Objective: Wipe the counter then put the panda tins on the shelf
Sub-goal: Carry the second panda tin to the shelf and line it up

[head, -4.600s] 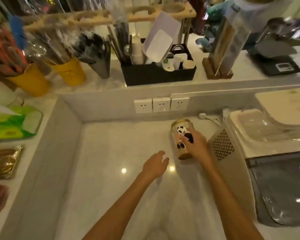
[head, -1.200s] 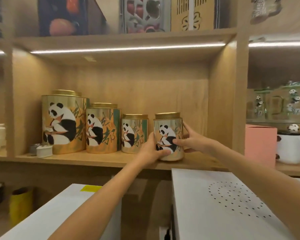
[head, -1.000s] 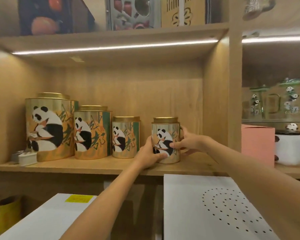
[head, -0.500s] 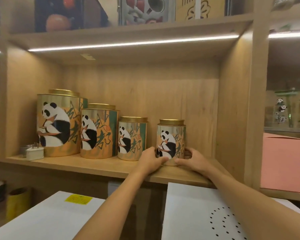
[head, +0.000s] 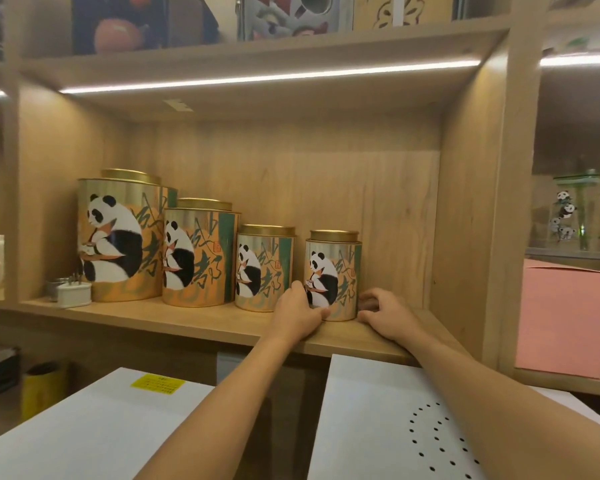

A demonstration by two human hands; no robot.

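Note:
Several gold panda tins stand in a row on the wooden shelf [head: 187, 322], tallest at the left: a large tin [head: 118, 240], a medium one [head: 198, 254] and a smaller one [head: 264, 271]. The smallest panda tin [head: 336, 268] stands upright at the right end of the row. My left hand [head: 297, 315] is wrapped around its lower left side, thumb on the front of the base. My right hand [head: 383, 313] rests on the shelf just right of the tin, fingers curled, with a thin gap to it.
A small white plug [head: 73, 294] lies left of the large tin. The wooden divider [head: 471, 220] stands right of the smallest tin, a pink box [head: 561, 317] beyond it. Two white box tops [head: 94, 427] [head: 378, 427] lie under my arms.
The smallest tin went from the counter to the shelf and was set down at the row's right end. In the last half second my right hand has come off its base.

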